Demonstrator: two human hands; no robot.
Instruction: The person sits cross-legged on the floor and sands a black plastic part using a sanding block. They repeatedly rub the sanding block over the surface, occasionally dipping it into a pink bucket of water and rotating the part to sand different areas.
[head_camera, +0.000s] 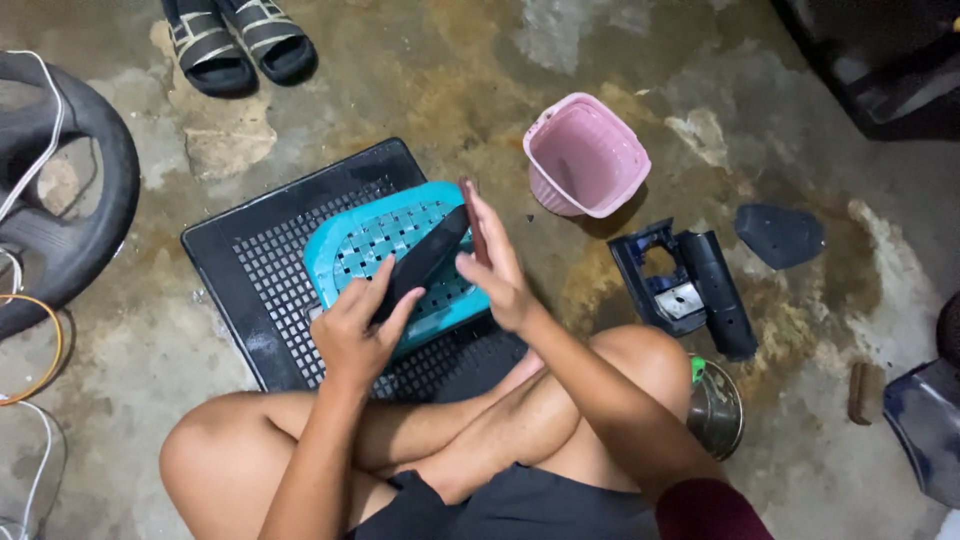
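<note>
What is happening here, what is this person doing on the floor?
A person sits cross-legged on a stained concrete floor. The left hand grips the lower end of a long black part, and the right hand steadies its upper end. The part is held over a teal basket lying on a black crate. A pink basket and a dark blue casing lie to the right, apart from the hands.

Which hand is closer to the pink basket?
The right hand. It is raised just below and left of the pink basket, apart from it. The left hand is farther away, holding a black strip over the teal basket.
</note>
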